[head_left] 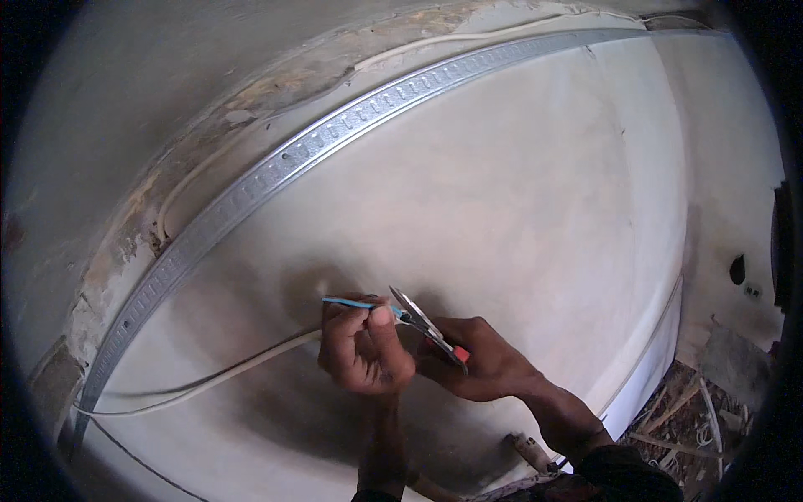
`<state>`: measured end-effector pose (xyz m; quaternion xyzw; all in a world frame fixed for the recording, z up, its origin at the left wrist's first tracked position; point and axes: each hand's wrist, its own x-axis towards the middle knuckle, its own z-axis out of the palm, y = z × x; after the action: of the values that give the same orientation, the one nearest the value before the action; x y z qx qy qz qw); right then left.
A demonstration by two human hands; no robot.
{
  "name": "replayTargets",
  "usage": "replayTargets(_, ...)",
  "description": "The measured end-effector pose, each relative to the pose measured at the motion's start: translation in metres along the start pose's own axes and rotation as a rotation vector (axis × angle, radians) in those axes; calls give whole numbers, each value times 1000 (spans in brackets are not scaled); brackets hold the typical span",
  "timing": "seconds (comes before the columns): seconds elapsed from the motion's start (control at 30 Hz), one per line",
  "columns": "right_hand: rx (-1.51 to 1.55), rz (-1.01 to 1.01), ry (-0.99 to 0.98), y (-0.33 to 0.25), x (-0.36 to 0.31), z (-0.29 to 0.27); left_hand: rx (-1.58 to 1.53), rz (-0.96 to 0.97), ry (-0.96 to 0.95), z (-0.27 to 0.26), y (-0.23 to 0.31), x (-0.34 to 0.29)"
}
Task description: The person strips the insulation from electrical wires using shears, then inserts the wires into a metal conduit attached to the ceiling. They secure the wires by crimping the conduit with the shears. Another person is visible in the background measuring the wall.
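Observation:
Pinched in my left hand [366, 350] is the end of a white cable [251, 361], with a blue wire [347, 302] lying across the fingertips. From the fist the cable runs left to the edge of the metal rail. My right hand [481, 360] is closed round what looks like a pair of scissors [425, 322], with long metal blades and red on the grip. The blades point up and left, close to the left thumb and the wire ends. Whether they touch a wire, I cannot tell.
A curved-looking perforated metal rail [335, 125] crosses above a broad pale panel [519, 192]. Behind it is a rough wall edge with another white cable [452, 38]. A thin dark cable [142, 460] hangs at lower left. Wood scraps and debris [682, 418] cover the floor at lower right.

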<state>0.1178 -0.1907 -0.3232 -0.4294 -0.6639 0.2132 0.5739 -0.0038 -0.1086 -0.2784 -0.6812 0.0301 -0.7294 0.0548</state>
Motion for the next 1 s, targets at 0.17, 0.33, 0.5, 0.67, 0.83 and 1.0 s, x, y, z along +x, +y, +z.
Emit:
replayTargets(0.17, 74, -94, -169, -3, 6, -14, -194, -68, 7, -13, 0, 8)
replayTargets(0.33, -2, -68, -416, 3, 13, -30, -175, -21, -61, -15, 4, 19)
replayTargets(0.5, 80, -109, -542, 13, 23, -35, -264, -68, -59, -15, 11, 24)
replayTargets(0.67, 73, -57, -682, 12, 39, -36, -293, -184, -54, -19, 19, 21)
replayTargets(0.83, 184, -83, -633, 9, 42, -34, -244, -219, -19, -17, 20, 17)
replayTargets(1.0, 207, -35, -649, 11, 46, -31, -129, -230, -18, -17, 22, 16)
